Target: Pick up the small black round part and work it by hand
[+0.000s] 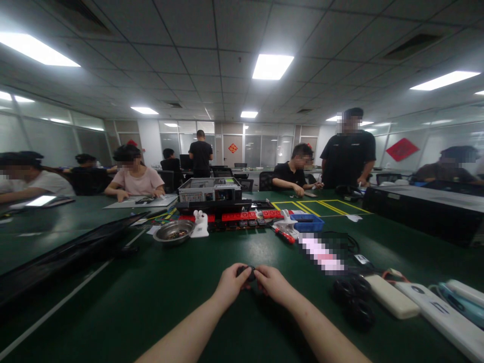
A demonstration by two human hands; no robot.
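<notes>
My left hand (231,283) and my right hand (274,283) meet above the green table. Between them is a small black round part (246,273), whose kind I cannot make out. The left fingers are closed around its left side. My right thumb and fingers pinch it from the right. Much of the part is covered by my fingers. Several black rounded pieces (353,300) lie on the table to the right of my hands.
A metal bowl (174,232) with small parts stands ahead left, near a white rabbit-shaped holder (200,224). Beyond are red strips (242,216), an open computer case (209,190) and a blue tray (308,222). A cream box (392,296) lies right. Several people sit or stand around.
</notes>
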